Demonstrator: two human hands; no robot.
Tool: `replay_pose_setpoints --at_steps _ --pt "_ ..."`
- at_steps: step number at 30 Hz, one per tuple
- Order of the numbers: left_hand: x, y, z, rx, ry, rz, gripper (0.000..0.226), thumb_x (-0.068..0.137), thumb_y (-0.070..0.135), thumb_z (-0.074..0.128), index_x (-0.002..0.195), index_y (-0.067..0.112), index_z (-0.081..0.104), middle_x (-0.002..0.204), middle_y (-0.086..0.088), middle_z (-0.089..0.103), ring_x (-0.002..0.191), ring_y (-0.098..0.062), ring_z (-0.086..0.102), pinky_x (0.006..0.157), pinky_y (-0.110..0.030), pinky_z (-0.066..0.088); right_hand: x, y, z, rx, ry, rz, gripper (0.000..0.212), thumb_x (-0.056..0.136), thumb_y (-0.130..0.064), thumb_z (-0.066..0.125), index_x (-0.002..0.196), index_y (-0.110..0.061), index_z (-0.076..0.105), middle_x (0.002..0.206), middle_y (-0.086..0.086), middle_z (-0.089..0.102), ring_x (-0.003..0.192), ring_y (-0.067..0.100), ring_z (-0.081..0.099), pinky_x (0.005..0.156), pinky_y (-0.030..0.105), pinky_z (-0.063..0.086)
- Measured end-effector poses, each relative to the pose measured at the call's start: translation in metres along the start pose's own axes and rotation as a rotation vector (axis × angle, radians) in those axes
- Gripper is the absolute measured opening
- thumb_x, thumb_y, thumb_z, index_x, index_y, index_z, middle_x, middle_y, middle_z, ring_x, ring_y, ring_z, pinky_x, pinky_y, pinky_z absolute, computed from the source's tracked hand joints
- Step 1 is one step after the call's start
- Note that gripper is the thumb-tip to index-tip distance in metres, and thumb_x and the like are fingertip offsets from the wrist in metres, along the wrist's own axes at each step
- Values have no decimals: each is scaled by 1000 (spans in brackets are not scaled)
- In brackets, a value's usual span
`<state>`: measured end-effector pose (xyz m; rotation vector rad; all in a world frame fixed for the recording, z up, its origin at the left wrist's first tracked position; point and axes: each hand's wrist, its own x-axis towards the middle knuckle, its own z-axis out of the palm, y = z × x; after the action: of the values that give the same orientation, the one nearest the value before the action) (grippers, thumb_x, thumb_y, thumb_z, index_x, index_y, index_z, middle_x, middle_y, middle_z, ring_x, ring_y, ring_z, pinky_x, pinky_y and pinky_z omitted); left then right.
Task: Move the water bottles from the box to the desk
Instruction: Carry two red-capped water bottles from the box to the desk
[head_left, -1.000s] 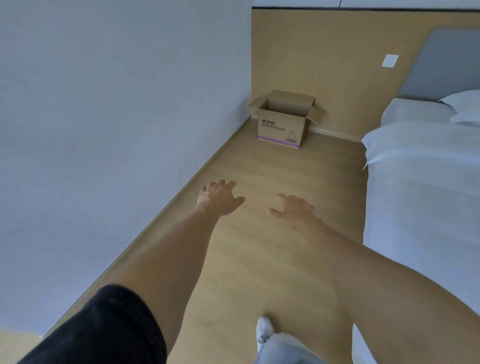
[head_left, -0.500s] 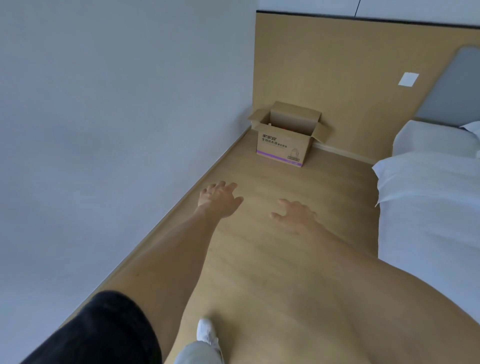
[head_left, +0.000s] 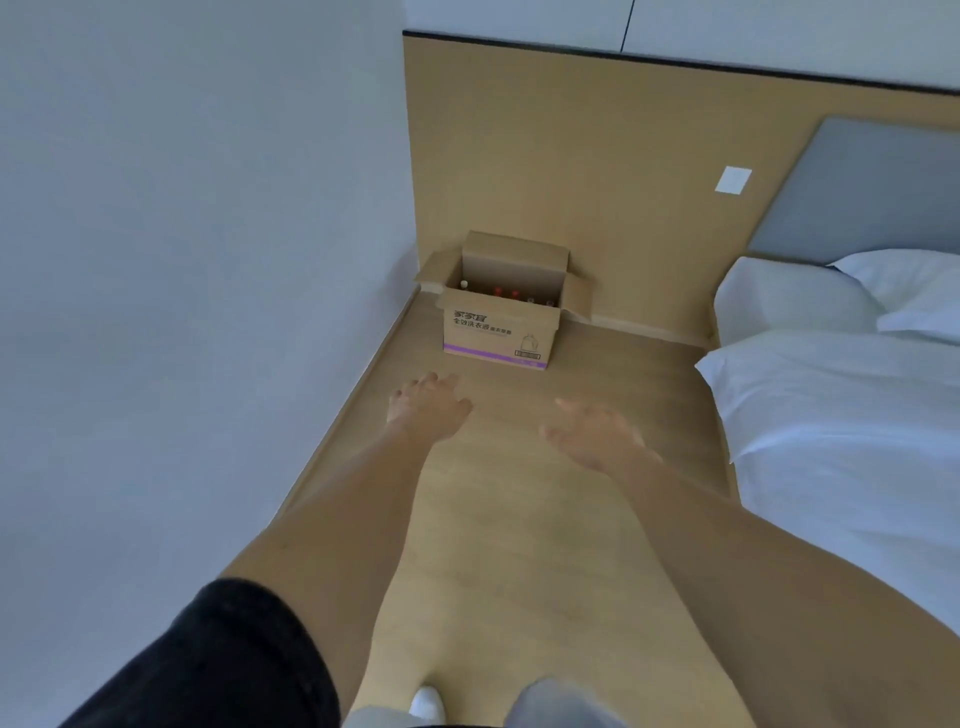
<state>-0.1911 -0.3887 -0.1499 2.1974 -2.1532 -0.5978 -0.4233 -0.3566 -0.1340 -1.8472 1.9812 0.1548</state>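
An open cardboard box with printed writing and a purple stripe stands on the wooden floor in the far corner, its flaps folded out. Several bottle tops, white and red caps, show just above its front wall; the bottles' bodies are hidden inside. Both my arms are stretched out ahead of me. My left hand and my right hand hover over the floor short of the box, fingers spread and relaxed, holding nothing. No desk is in view.
A white wall runs along the left. A bed with white bedding and pillows fills the right side. A wooden panel with a white switch stands behind the box. My shoe shows at the bottom edge.
The box has come nearer and larger in view, and its bottle tops now show. Both hands stay stretched forward and empty. My feet have shifted at the bottom.
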Motion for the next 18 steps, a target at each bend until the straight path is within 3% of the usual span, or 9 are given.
replay_pose_setpoints --at_steps 8,14,18 --pt "133 31 -35 28 0 147 45 98 39 42 139 21 49 135 -12 54 124 -35 49 102 -47 43 115 -8 -38 70 13 106 69 94 -68 43 155 -39 28 158 5 37 143 30 36 113 46 30" --pt "247 41 -52 54 -4 138 52 99 40 41 149 25 42 144 -9 48 130 -33 46 107 -46 39 233 -10 -64 87 8 87 69 94 -67 41 155 -39 25 154 5 40 140 31 39 111 46 32" --pt "332 53 -76 82 27 92 48 99 42 42 143 24 47 138 -9 53 125 -33 49 100 -46 41 318 -7 -96 116 -6 25 66 94 -65 43 152 -38 29 148 5 45 132 32 46 105 44 38"
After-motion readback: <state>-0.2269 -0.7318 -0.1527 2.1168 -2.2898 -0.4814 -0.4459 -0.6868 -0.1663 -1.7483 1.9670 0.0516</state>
